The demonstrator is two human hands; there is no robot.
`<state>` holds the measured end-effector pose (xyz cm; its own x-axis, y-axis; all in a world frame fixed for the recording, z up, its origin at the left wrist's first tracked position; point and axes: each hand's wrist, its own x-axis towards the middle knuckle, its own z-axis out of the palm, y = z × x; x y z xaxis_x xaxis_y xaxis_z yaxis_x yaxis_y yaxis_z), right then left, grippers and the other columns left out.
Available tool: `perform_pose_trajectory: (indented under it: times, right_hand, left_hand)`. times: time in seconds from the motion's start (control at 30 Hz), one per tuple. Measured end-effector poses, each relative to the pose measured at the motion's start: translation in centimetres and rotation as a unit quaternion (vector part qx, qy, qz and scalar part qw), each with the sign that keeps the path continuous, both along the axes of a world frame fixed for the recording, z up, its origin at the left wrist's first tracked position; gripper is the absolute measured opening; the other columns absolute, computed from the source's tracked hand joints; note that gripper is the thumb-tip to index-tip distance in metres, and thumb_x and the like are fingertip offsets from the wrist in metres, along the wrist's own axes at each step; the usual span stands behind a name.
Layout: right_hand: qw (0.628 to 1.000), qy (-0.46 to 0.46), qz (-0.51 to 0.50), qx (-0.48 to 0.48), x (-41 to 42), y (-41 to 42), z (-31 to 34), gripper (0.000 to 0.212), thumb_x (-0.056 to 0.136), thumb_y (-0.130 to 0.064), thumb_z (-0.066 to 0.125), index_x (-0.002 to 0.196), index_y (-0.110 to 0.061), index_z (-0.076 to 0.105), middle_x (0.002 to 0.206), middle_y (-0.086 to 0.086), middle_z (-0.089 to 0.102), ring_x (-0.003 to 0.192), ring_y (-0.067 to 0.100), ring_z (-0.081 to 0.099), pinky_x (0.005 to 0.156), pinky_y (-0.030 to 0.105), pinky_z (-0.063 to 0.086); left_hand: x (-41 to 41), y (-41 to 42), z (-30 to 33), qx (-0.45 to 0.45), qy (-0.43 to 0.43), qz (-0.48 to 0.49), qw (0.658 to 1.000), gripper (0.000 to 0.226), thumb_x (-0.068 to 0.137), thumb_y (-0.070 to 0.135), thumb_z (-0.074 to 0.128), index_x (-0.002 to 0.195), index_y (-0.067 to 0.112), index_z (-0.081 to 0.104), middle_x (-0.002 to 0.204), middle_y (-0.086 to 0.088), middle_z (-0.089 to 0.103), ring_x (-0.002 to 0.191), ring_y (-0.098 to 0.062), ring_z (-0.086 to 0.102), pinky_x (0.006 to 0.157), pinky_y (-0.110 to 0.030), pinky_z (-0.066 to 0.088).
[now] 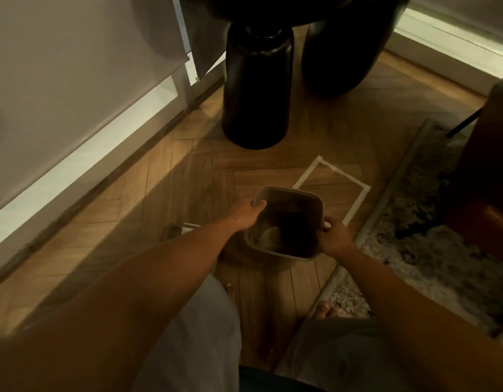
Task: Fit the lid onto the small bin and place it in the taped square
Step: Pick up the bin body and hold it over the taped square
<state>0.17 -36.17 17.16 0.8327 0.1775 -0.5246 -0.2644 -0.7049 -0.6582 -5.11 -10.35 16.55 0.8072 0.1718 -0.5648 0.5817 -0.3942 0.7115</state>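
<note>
The small bin [284,257] looked like smooth, matt grey-brown plastic. The floor [148,199] was herringbone wood with a soft sheen. The taped square [357,184] was matt pale tape. The rug [431,250] appeared woven and mottled. The table leg [256,89] was glossy black.

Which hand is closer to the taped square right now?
Right. The right hand grips the bin rim beside the taped square; the left hand holds the opposite rim, farther away.
</note>
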Motion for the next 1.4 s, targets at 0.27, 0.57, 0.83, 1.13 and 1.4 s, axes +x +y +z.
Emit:
perform_pose_trajectory:
  times: [0.27, 0.57, 0.83, 1.13, 1.4]
  right_hand:
    - [0.997, -0.023, 0.050, 0.048, -2.6, -2.3, 0.0, 0.037, 0.083, 0.004, 0.072, 0.090, -0.027, 0.055, 0.103, 0.000, 0.066, 0.111, 0.039, 0.067, 0.091, 0.055, 0.058]
    - [0.996, 0.004, 0.089, 0.025, -4.5, -5.6, -0.8, 0.110, 0.070, 0.005, 0.086, 0.156, -0.002, 0.018, 0.155, 0.017, 0.037, 0.145, 0.031, 0.037, 0.118, 0.052, 0.037]
    - [0.995, 0.005, 0.096, 0.031, -5.0, -5.4, -1.0, 0.124, 0.063, -0.005, 0.096, 0.158, -0.005, 0.015, 0.157, 0.016, 0.034, 0.147, 0.034, 0.035, 0.118, 0.054, 0.036]
    - [0.991, -0.013, 0.130, -0.041, -5.4, -4.6, -1.6, 0.155, 0.055, -0.021, 0.100, 0.160, -0.009, -0.013, 0.165, 0.013, 0.014, 0.152, 0.031, 0.022, 0.122, 0.050, 0.030]
    - [0.971, 0.063, 0.178, -0.150, -3.9, -3.9, -1.1, 0.132, 0.074, -0.032, 0.089, 0.161, -0.007, -0.006, 0.158, 0.015, 0.029, 0.143, 0.033, 0.041, 0.114, 0.045, 0.044]
  left_hand:
    - [0.9, -2.6, -0.5, 0.010, 0.022, -0.041, 0.999, 0.062, 0.100, 0.057, 0.041, 0.151, 0.022, 0.040, 0.149, -0.008, 0.049, 0.135, -0.029, 0.047, 0.109, -0.046, 0.039]
    - [0.6, -5.1, -1.6, 0.069, -0.014, -0.252, 0.965, 0.126, 0.073, 0.029, 0.088, 0.160, 0.018, -0.002, 0.160, -0.011, 0.030, 0.144, -0.028, 0.034, 0.114, -0.040, 0.033]
    - [0.0, -5.1, -2.2, 0.087, 0.017, -0.251, 0.964, 0.144, 0.068, 0.022, 0.092, 0.156, 0.014, -0.021, 0.165, -0.013, 0.015, 0.150, -0.031, 0.021, 0.119, -0.041, 0.022]
    - [-0.6, -4.5, -2.5, 0.084, -0.009, -0.284, 0.955, 0.145, 0.063, 0.021, 0.095, 0.157, 0.013, -0.015, 0.164, -0.014, 0.018, 0.148, -0.029, 0.023, 0.114, -0.029, 0.018]
    - [-0.3, -4.0, -1.8, 0.048, -0.012, -0.260, 0.964, 0.121, 0.072, 0.024, 0.090, 0.159, 0.017, 0.007, 0.155, -0.010, 0.038, 0.141, -0.026, 0.039, 0.115, -0.043, 0.034]
